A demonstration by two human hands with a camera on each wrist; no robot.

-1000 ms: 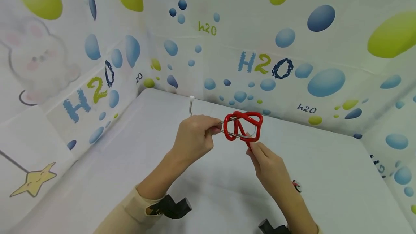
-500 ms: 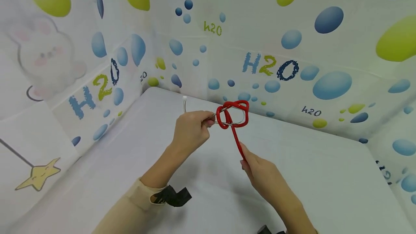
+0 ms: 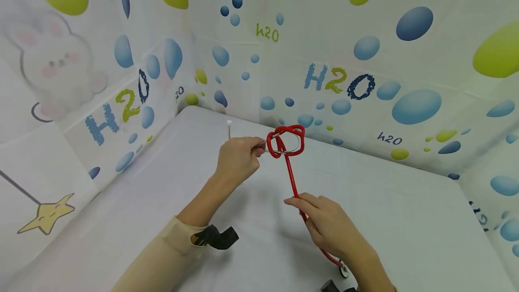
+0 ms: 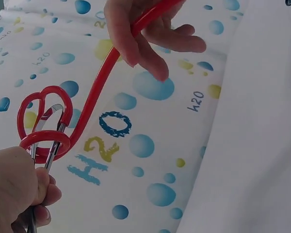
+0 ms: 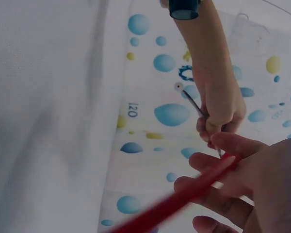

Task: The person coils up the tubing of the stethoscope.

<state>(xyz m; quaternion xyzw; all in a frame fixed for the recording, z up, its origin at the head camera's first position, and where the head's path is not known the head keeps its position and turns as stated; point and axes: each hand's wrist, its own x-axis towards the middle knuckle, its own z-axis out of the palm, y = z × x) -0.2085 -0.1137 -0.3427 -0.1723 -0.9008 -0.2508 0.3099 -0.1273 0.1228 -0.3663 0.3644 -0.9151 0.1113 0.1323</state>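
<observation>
A stethoscope (image 3: 291, 175) with red tubing hangs between my hands. Its tubing is looped around the metal ear tubes (image 4: 50, 158) in a loose tangle. My left hand (image 3: 238, 160) grips the ear tubes, and a white ear tip (image 3: 229, 122) sticks up beyond it. Lower down the straight red length, my right hand (image 3: 334, 224) touches the tubing, which crosses its spread, loosely bent fingers (image 5: 203, 194). Below the right hand the tubing bends toward the round chest piece (image 3: 343, 269), partly covered by the forearm. The second ear tip is hidden in the head view.
A white-covered table (image 3: 389, 202) lies beneath my hands. Patterned sheets with bubbles and H2O lettering (image 3: 339, 80) wall it in at the back and both sides. A black wrist mount (image 3: 219, 237) sits on the left forearm.
My right hand has moved down along the red tubing, away from the looped part, and its fingers have loosened. The left hand keeps its grip while the looped part has shifted slightly left and up.
</observation>
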